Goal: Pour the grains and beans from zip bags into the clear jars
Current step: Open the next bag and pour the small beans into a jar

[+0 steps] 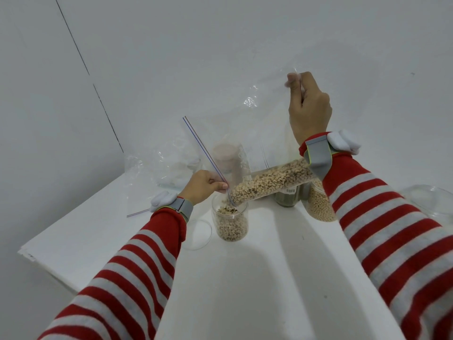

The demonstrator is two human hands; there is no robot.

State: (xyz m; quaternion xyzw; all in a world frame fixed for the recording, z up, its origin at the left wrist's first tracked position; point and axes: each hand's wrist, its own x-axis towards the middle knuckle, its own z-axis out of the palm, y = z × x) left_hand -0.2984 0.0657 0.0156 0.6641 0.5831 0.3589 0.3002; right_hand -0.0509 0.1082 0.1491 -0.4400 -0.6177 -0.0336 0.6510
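A clear zip bag [257, 133] hangs tilted over a clear jar [230, 223] on the white table. Pale black-eyed beans [272, 181] lie along the bag's lower fold and run down into the jar's mouth. The jar is more than half full. My left hand [203, 186] pinches the bag's zip edge right at the jar's rim. My right hand [307, 106] pinches the bag's far upper corner, held high. Behind my right forearm stand a jar of pale round beans [318, 204] and a jar of dark greenish grain [288, 198].
A clear lid [197, 234] lies left of the jar. Empty zip bags [157, 168] lie crumpled at the back left, with a pink-topped jar [225, 155] behind the held bag. A clear round container [431, 200] sits at the right. The table's left edge [61, 266] is near.
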